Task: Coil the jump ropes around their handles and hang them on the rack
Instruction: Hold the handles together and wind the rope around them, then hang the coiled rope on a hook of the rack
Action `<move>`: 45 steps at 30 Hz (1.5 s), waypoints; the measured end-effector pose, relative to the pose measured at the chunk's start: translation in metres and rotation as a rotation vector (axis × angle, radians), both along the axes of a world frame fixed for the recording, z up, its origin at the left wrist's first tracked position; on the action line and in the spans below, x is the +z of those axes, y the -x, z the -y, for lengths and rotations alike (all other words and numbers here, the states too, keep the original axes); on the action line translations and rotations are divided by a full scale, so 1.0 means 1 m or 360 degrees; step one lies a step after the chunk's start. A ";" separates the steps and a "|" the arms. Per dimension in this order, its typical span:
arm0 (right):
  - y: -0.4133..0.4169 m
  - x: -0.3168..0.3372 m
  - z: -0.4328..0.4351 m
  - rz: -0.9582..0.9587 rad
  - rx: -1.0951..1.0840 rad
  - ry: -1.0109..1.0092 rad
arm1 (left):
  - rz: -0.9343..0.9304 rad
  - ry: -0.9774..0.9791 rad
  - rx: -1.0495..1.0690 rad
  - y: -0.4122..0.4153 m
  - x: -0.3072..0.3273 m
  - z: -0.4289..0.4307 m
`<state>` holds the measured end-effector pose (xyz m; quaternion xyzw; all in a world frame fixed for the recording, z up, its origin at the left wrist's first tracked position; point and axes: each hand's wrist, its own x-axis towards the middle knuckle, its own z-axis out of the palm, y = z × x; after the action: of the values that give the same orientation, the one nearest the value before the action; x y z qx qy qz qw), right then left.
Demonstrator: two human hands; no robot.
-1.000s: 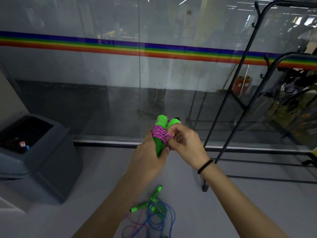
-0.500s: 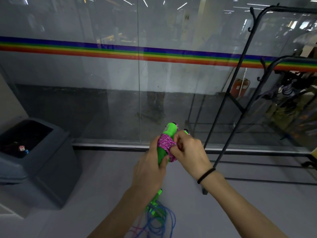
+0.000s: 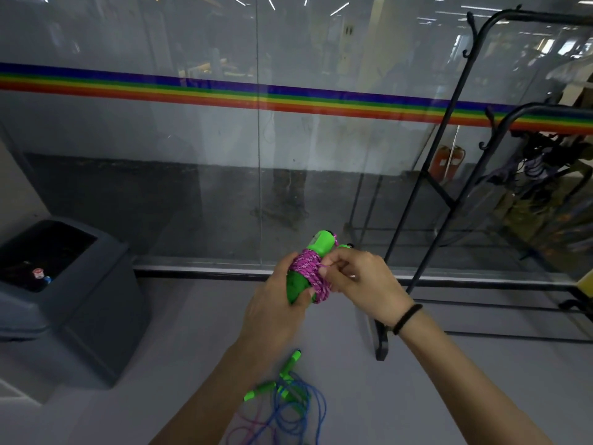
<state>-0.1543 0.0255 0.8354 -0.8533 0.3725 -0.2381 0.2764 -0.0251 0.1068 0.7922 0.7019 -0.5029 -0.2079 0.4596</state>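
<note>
My left hand is wrapped around the green handles, tips pointing to 1 o'clock. Right hand pinches the pink rope end at the coil. Rack is off at 2 o'clock, closer to my right hand.

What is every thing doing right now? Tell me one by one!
Pink rope: wound around the green handles, held up.
Left hand: grips the handles' lower end.
Right hand: pinches the rope at the coil.
Floor ropes: loose, tangled, uncoiled.
Rack: standing; its near hooks look bare.
Bin: open on top, a few items inside.
</note>
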 end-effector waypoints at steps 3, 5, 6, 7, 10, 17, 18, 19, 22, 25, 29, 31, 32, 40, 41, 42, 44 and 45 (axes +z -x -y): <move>-0.001 0.001 -0.004 0.0187 -0.0120 -0.0160 | -0.0033 0.0032 0.0005 0.000 -0.003 0.002; -0.002 0.001 -0.006 0.0311 -0.0207 -0.0205 | -0.0145 0.0053 -0.0013 -0.002 -0.002 0.002; -0.002 0.000 -0.007 0.0385 -0.0222 -0.0230 | -0.0229 0.0054 -0.0020 -0.004 -0.001 0.002; -0.002 -0.001 -0.007 0.0489 -0.0218 -0.0269 | -0.0312 0.0067 -0.0027 -0.005 -0.001 0.002; -0.004 0.001 -0.004 0.0922 -0.0172 -0.0480 | -0.0536 0.0111 0.0030 -0.007 0.001 0.004; 0.007 0.004 0.017 0.1346 -0.0367 -0.0378 | -0.2002 -0.0010 -0.0135 -0.026 0.003 0.002; 0.011 0.003 0.022 0.1353 -0.0421 -0.0363 | -0.2210 -0.0068 -0.0225 -0.032 0.001 0.000; 0.016 0.000 0.026 0.1340 -0.0475 -0.0343 | -0.2388 -0.0136 -0.0317 -0.036 -0.002 -0.001; 0.023 -0.007 0.029 0.1316 -0.0572 -0.0300 | -0.2633 -0.0210 -0.0492 -0.042 -0.011 -0.003; 0.019 -0.003 0.019 0.1314 -0.0475 -0.0287 | -0.2685 -0.0214 -0.0516 -0.044 -0.014 -0.001; 0.007 0.010 0.002 0.1340 -0.0135 -0.0434 | -0.2042 -0.0505 -0.0444 -0.040 -0.018 0.001; -0.007 0.007 -0.006 0.1160 -0.0058 -0.0406 | -0.1536 -0.0521 -0.0368 -0.030 -0.023 0.004; -0.015 0.002 -0.009 0.1062 -0.0091 -0.0358 | -0.1375 -0.0504 -0.0348 -0.026 -0.025 0.007; -0.029 -0.032 -0.005 0.0782 -0.0379 -0.0421 | -0.0553 -0.0267 -0.0478 -0.011 -0.062 0.043; -0.025 -0.033 -0.001 0.0805 -0.0421 -0.0432 | -0.0588 -0.0245 -0.0510 -0.012 -0.067 0.045; -0.021 -0.035 0.002 0.0845 -0.0451 -0.0476 | -0.0611 -0.0243 -0.0556 -0.011 -0.071 0.047; -0.014 -0.041 0.009 0.0924 -0.0487 -0.0593 | -0.0621 -0.0264 -0.0662 -0.010 -0.079 0.051; -0.011 -0.044 0.012 0.0945 -0.0503 -0.0625 | -0.0647 -0.0290 -0.0699 -0.009 -0.078 0.053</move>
<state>-0.1434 0.0131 0.7919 -0.6102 0.4417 -0.4385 0.4901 -0.0162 0.0540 0.7145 0.5588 -0.5194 -0.4825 0.4302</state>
